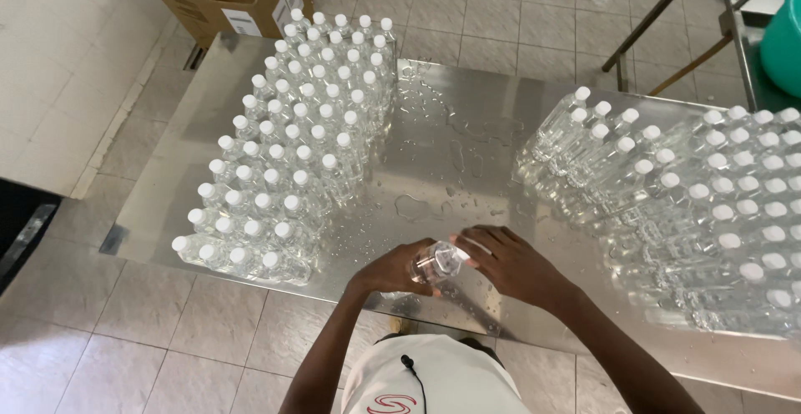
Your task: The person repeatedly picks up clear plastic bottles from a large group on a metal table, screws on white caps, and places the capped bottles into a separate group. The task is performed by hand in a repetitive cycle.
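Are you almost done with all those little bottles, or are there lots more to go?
Done, it seems: a big block of capped bottles stands in neat rows on the steel table's left side. In hand: the left hand and right hand hold one clear bottle at its top. Maybe left: another big group on the right, also white-capped, so how much remains is unclear.

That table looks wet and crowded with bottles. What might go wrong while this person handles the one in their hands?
1. The steel table has water puddles right by the clear bottle held between the left hand and right hand; wet fingers could let it slip.
2. The left block of bottles stands tightly packed near the hands; a knock might topple several.
3. The right block of bottles sits close to the right forearm, which could brush it.
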